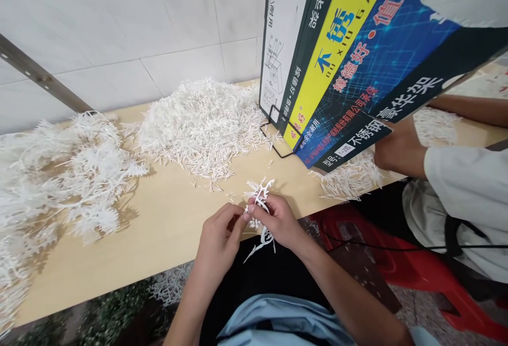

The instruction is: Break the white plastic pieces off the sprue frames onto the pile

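In my right hand is a white branched plastic sprig, gripped between the thumb and curled fingers. Its prongs stick up above the hand, and thin stems hang down over the table's front edge. My left hand is closed in a pinch at the left side of the sprig, thumb against forefinger. Whatever lies between those fingertips is too small to make out. Just beyond my hands, a few loose white slivers lie on the pale wooden table.
A heap of short white pieces stands against the tiled wall. Tangled white sprigs spread over the left end. At the right, a tall printed cardboard box stands beside a black wire stand. Beyond it sits another person near a red stool.
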The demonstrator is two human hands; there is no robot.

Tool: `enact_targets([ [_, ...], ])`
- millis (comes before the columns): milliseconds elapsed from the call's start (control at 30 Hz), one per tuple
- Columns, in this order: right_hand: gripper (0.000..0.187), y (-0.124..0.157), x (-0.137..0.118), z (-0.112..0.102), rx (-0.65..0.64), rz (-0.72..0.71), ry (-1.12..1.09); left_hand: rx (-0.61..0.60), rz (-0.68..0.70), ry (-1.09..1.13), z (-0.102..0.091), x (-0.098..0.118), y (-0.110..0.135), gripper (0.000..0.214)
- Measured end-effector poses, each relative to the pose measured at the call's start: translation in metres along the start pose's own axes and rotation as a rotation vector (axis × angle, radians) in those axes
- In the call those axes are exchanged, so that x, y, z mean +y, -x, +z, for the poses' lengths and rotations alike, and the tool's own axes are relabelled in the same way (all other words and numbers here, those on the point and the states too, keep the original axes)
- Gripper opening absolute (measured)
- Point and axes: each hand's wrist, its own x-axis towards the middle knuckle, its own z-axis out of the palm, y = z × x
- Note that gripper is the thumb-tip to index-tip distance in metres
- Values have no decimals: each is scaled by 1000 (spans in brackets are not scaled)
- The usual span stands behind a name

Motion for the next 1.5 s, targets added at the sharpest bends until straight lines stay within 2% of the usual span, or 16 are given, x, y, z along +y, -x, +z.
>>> enact_targets([
  [67, 19, -1, 6, -1, 33, -24, 53, -21, -14, 63, 3, -1, 1, 29],
  [133, 21, -3, 11, -1, 160, 2, 43, -76, 10, 180, 1, -1, 6, 33],
  [200, 25, -7, 14, -1, 331, 79, -98, -107, 30, 346, -7, 0, 10, 36],
  [267, 30, -11, 16, -1, 419, 159, -286, -22, 9, 412, -18, 0, 7, 35],
  [400, 35, -14, 13, 0, 351, 200, -454, 302, -70, 168, -33, -5, -25, 19],
  [533, 36, -12, 11, 0, 315, 205, -467, 402, 21, -116, -28, -5, -54, 77],
  [600, 36, -11, 12, 0, 296, 207, -457, 451, 123, -271, -18, -2, -52, 78],
  [700, 35, -11, 15, -1, 274, 199, -461, 361, 309, -351, 0, 2, -30, 39],
  [800, 30, -12, 16, -3, 264, 147, -433, 183, 318, -328, 13, 1, -6, 19],
  [933, 26, -11, 14, -4, 218, 91, -307, 148, 244, -373, 24, -7, 4, 23],
  [1033, 26, -8, 13, -3, 187, 65, -221, 173, 289, -410, 28, -12, 0, 29],
  [1200, 28, -4, 12, -1, 141, 73, -245, 316, 458, -488, 29, -19, -1, 23],
  [1300, 28, -5, 7, -4, 0, 67, -272, 442, 473, -505, 28, -20, 3, 21],
  [1367, 28, -6, 4, -6, -74, 52, -273, 483, 442, -505, 27, -18, 5, 23],
  [1433, 29, -6, 4, -8, -71, 45, -256, 428, 405, -448, 25, -13, 7, 24],
  [1500, 32, -5, 6, -8, -16, 44, -225, 306, 360, -342, 22, -8, 8, 24],
])
